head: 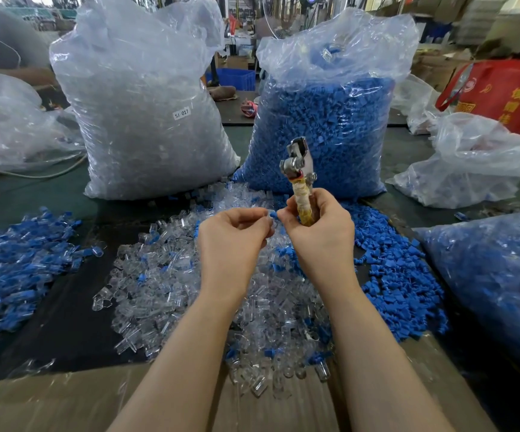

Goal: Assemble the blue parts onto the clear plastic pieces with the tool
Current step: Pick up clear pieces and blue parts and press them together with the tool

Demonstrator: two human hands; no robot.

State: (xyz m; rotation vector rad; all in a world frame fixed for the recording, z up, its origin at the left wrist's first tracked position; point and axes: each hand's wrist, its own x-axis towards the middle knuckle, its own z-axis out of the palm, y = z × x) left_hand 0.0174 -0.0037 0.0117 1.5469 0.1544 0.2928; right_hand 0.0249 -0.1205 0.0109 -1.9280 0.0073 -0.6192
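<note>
My right hand grips the tape-wrapped handle of a metal plier-like tool, whose head points up and away. Between that hand's thumb and forefinger sits a small blue part. My left hand pinches a clear plastic piece right beside the blue part; the two meet between my fingertips above the table. A heap of loose clear pieces lies under my arms, and loose blue parts are spread to the right.
A tall bag of clear pieces and a bag of blue parts stand behind the piles. Joined blue-and-clear pieces lie at the left. Another bag of blue parts rests at the right. Cardboard covers the near edge.
</note>
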